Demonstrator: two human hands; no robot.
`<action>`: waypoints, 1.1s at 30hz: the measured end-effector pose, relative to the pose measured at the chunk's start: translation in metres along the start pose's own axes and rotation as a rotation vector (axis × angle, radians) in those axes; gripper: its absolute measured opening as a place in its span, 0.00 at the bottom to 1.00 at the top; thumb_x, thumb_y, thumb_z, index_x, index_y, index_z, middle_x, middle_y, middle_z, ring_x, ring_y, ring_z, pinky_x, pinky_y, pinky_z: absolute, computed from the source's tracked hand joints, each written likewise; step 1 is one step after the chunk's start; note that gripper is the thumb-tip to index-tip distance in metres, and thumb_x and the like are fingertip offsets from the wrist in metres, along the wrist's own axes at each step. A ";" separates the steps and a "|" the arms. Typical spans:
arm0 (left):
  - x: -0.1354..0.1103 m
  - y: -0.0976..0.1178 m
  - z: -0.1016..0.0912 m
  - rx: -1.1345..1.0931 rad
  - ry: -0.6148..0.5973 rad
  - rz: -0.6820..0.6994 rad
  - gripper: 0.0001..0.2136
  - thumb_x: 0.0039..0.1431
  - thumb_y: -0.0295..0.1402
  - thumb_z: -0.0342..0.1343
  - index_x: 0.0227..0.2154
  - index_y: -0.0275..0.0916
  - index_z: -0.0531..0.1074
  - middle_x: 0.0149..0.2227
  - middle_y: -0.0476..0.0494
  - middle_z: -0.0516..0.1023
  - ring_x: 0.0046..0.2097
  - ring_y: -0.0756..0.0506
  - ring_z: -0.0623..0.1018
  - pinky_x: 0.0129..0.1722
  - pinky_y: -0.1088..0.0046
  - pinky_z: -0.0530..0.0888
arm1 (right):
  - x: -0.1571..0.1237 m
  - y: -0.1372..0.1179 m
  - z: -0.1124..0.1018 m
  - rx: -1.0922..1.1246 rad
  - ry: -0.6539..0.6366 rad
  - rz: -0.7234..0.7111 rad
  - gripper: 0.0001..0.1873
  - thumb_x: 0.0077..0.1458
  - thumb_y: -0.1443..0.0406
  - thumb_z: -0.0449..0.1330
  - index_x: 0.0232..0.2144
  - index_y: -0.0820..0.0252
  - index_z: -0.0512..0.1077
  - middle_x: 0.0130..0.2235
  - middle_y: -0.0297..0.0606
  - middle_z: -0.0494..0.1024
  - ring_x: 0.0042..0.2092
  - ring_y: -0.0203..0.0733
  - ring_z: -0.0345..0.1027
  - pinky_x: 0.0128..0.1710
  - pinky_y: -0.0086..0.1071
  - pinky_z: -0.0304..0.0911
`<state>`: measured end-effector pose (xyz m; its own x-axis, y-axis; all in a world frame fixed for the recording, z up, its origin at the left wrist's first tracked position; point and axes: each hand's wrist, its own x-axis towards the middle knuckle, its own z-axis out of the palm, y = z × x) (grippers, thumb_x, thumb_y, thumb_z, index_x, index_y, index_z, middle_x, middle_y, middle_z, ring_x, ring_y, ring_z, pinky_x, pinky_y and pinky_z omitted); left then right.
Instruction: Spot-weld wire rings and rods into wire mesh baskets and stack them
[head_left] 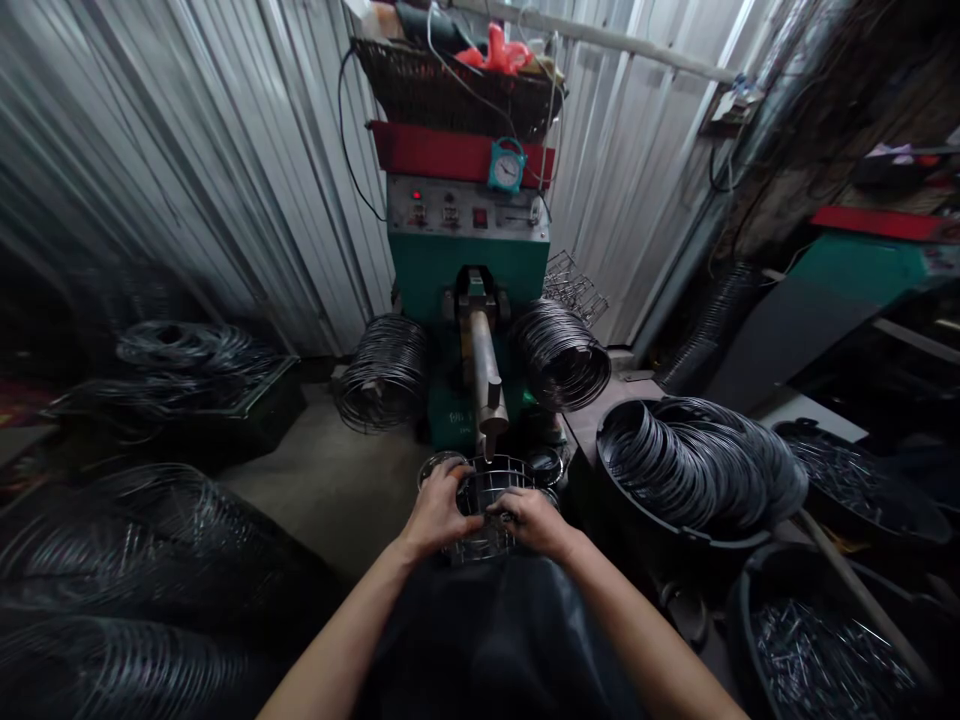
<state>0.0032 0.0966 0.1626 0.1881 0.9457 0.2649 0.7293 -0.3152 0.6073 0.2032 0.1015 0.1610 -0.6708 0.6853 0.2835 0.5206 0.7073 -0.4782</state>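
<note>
A round wire basket-like frame (499, 478) is below the tip of the welding machine's arm (486, 365), close in front of my body. My left hand (437, 512) grips its left side, with the thumb pointing inward and the fingers over the rim. On the right, my right hand (534, 518) has its fingers curled and pinched at the near part of the same frame. The fingertips are small and dim, so exactly which wires they touch is hard to make out. The arm's lower electrode tip (490, 445) points down at the frame's far rim.
The green machine (469, 255) carries a blue clock (508, 166). Wire ring bundles hang at its left (382, 375) and right (562, 355). To my right are a tub of rings (694, 465) and a bucket of short metal pieces (825, 650). Wire stacks (142, 560) lie left.
</note>
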 end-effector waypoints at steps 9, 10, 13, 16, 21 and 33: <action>0.020 0.004 -0.001 0.012 -0.053 -0.080 0.27 0.36 0.38 0.65 0.43 0.37 0.68 0.49 0.39 0.68 0.51 0.39 0.69 0.50 0.62 0.67 | 0.012 0.012 -0.004 0.068 0.074 0.034 0.14 0.46 0.78 0.56 0.35 0.61 0.73 0.35 0.39 0.77 0.38 0.39 0.72 0.38 0.28 0.66; 0.020 0.005 -0.001 0.020 -0.048 -0.087 0.27 0.36 0.38 0.65 0.43 0.37 0.68 0.49 0.39 0.68 0.50 0.39 0.69 0.50 0.63 0.67 | 0.011 0.013 -0.003 0.079 0.085 0.032 0.15 0.45 0.78 0.56 0.35 0.61 0.73 0.36 0.38 0.77 0.38 0.38 0.72 0.38 0.28 0.66; 0.021 0.009 -0.003 0.076 -0.020 -0.107 0.26 0.36 0.36 0.65 0.43 0.38 0.68 0.50 0.39 0.67 0.51 0.39 0.68 0.50 0.62 0.67 | 0.013 0.014 -0.002 0.061 0.090 0.037 0.15 0.45 0.77 0.56 0.35 0.60 0.73 0.37 0.38 0.77 0.39 0.40 0.72 0.39 0.28 0.66; 0.029 0.011 -0.007 0.118 -0.032 -0.137 0.25 0.38 0.35 0.64 0.43 0.39 0.68 0.49 0.39 0.68 0.51 0.38 0.69 0.49 0.61 0.67 | 0.021 0.015 -0.003 0.014 0.086 0.080 0.15 0.46 0.76 0.56 0.36 0.60 0.74 0.38 0.39 0.77 0.39 0.41 0.72 0.39 0.29 0.66; 0.039 0.005 -0.006 0.085 -0.047 -0.180 0.25 0.38 0.37 0.64 0.42 0.38 0.67 0.47 0.41 0.69 0.49 0.39 0.71 0.46 0.64 0.69 | 0.022 0.016 -0.003 0.039 0.157 0.132 0.16 0.49 0.73 0.58 0.41 0.59 0.73 0.43 0.41 0.77 0.43 0.43 0.72 0.43 0.32 0.66; 0.038 0.007 -0.008 0.143 -0.008 -0.129 0.27 0.37 0.38 0.65 0.43 0.37 0.67 0.48 0.38 0.69 0.50 0.37 0.70 0.48 0.61 0.68 | 0.005 0.033 -0.002 0.154 0.342 0.254 0.05 0.55 0.65 0.58 0.31 0.59 0.73 0.34 0.38 0.74 0.36 0.39 0.69 0.38 0.31 0.64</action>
<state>0.0104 0.1298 0.1825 0.0919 0.9783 0.1855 0.8337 -0.1775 0.5229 0.2179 0.1282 0.1481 -0.3056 0.8698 0.3873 0.5439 0.4933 -0.6788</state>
